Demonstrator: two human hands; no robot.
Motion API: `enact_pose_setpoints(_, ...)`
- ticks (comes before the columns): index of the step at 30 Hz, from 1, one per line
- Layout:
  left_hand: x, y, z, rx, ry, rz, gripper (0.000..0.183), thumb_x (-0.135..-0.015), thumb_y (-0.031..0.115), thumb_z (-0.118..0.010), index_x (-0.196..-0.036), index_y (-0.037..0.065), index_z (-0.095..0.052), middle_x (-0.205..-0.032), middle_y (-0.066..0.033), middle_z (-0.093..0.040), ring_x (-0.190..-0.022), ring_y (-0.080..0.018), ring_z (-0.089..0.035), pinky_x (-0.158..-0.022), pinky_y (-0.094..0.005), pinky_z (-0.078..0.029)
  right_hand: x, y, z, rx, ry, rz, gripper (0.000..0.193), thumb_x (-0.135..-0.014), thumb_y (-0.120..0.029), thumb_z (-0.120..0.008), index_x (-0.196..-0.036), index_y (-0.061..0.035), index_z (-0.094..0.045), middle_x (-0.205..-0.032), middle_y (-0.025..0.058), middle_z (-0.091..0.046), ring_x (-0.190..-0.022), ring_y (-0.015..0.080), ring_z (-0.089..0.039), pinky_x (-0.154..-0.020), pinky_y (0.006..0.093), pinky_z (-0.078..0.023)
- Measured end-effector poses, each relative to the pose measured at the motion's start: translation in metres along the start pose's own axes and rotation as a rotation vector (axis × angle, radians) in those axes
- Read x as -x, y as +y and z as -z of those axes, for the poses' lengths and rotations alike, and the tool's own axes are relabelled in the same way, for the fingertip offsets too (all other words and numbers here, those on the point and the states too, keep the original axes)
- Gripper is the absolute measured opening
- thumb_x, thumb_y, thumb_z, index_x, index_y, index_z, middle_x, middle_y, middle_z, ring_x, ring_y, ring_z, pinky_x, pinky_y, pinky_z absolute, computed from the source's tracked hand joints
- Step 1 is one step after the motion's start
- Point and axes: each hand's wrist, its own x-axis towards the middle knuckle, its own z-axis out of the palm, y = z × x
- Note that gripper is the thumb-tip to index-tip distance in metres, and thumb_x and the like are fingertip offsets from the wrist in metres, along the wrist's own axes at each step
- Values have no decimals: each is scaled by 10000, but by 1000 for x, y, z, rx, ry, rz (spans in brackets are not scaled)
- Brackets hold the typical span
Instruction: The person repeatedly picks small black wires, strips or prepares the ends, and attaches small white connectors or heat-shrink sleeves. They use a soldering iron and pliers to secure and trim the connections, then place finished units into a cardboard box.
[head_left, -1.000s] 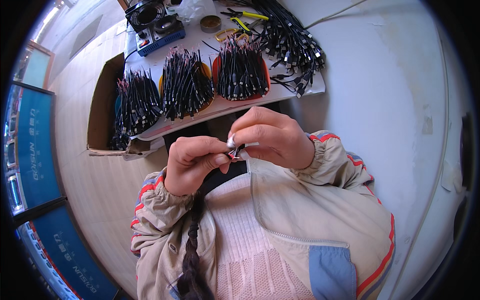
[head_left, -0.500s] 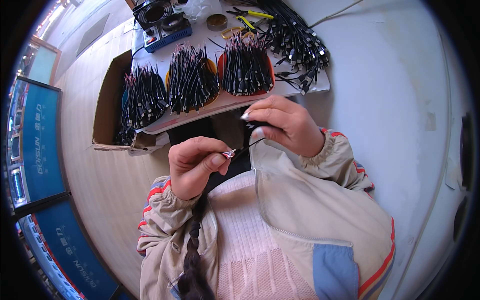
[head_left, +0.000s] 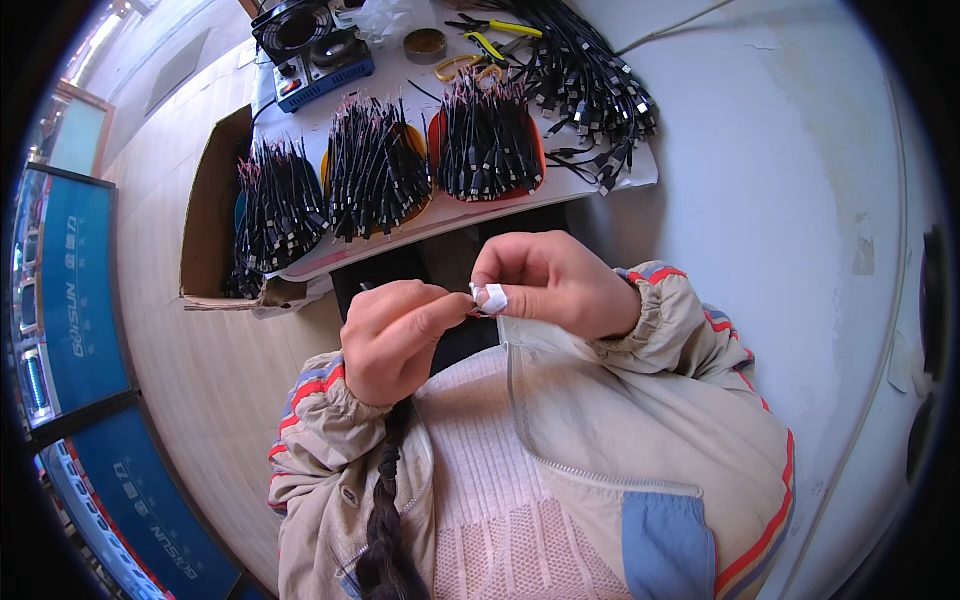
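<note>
My left hand and my right hand meet fingertip to fingertip in front of my chest. Between them are the small reddish wire ends of a short black cable, mostly hidden by my fingers. The left thumb and forefinger pinch the cable, and a dark tip of it seems to poke out behind that hand. My right thumb and forefinger, with white tape around the thumb, close on the wire ends.
Ahead on the white table stand a red tray, a yellow tray and a blue one, full of black cables. Behind are yellow-handled pliers, a tape roll and a blue device with a fan. A cardboard box stands left.
My right hand has come down and left to meet the left hand at the wire ends. The black cable stretched between the hands is now mostly out of sight.
</note>
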Motion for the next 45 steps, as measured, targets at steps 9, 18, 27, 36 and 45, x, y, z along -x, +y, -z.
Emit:
enact_pose_setpoints(9,14,-6,-10,1017,171,630,126,-908,53,-636,-956,-64,-638,-772,-61,-618,-677,-93,-566,-589,-209,-430,-3,-1,3,648,202,536,257,-824,-73,-710,-1050,1,-613,-947,79,-607,-799,174,-589,-705,287,-490)
enact_pose_setpoints(18,15,4,-11,676,81,479,89,-893,7,-608,-951,-51,-641,-744,-82,-628,-628,-118,-579,-556,-224,-439,3,2,-9,819,227,667,131,-794,-80,-720,-864,-15,-631,-839,75,-602,-714,193,-564,-621,285,-459)
enact_pose_setpoints(27,20,0,-15,1218,149,592,121,-902,32,-620,-962,-71,-643,-754,-88,-607,-609,-101,-514,-501,-208,-336,6,1,-8,355,111,335,89,-864,-58,-646,-939,-10,-642,-841,48,-612,-769,123,-594,-672,248,-475)
enact_pose_setpoints(36,20,0,-19,1702,42,736,147,-901,42,-622,-996,-70,-637,-813,-107,-627,-637,-122,-531,-543,-236,-397,-7,1,-5,638,100,901,215,-744,46,-707,-935,-37,-659,-900,61,-597,-770,202,-582,-664,304,-469)
enact_pose_setpoints(45,8,11,-4,1161,-40,561,128,-886,20,-643,-971,-72,-668,-785,-107,-656,-650,-118,-599,-582,-236,-472,-4,16,-26,33,64,722,237,-721,124,-593,-922,1,-602,-952,86,-534,-827,140,-515,-742,272,-436)
